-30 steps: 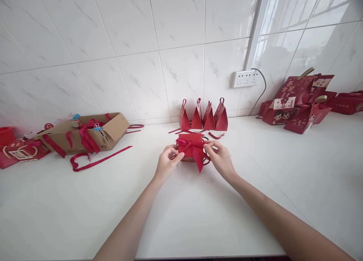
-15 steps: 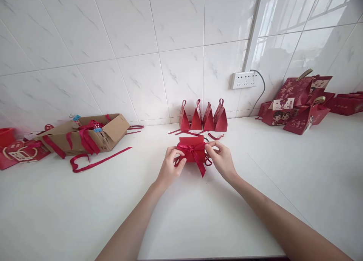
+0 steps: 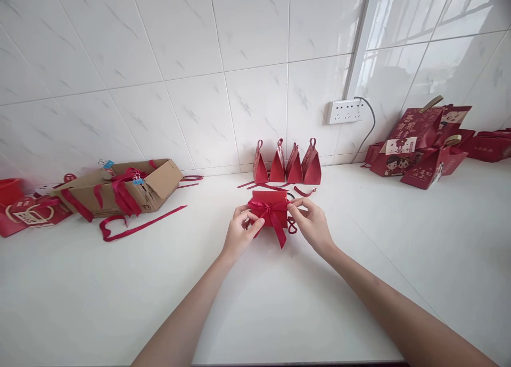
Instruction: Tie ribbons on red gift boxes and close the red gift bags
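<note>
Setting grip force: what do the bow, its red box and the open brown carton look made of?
Bow: likely satin ribbon, soft sheen and folds. Red box: probably smooth card, crisp edges; coating unclear. Carton: matte cardboard, plain brown surface.

The bowed red cloth ribbon (image 3: 275, 226) looked satiny, the red paper box (image 3: 269, 197) smooth; glossy white tiles (image 3: 255, 101) met the smooth white surface (image 3: 295, 314) at its back edge.
</note>
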Tool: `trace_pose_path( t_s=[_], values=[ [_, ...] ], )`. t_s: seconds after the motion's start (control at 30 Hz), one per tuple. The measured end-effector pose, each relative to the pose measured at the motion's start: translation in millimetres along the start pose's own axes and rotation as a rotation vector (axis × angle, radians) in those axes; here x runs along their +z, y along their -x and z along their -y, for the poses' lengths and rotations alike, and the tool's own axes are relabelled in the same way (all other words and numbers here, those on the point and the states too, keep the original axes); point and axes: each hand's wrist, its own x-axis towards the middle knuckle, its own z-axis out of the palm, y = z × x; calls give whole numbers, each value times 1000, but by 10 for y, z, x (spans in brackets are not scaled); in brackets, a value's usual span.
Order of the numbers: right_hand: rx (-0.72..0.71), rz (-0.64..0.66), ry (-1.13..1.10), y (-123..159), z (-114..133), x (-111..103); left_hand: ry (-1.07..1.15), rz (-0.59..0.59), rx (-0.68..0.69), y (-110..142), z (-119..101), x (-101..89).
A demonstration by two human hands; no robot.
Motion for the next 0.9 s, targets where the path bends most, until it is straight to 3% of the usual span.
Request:
trace_pose_path(
  t_s=[0.33, 0.5, 0.9],
  values=[
    [171, 39, -246, -89, -39, -23, 49, 32, -24, -23, 23, -10],
    [198, 52, -218, -90, -39, -5, -54, 43, -46, -15, 21, 0],
    [242, 8, -191, -76, -19, -43, -45, 48, 6, 0, 37, 25]
  ],
)
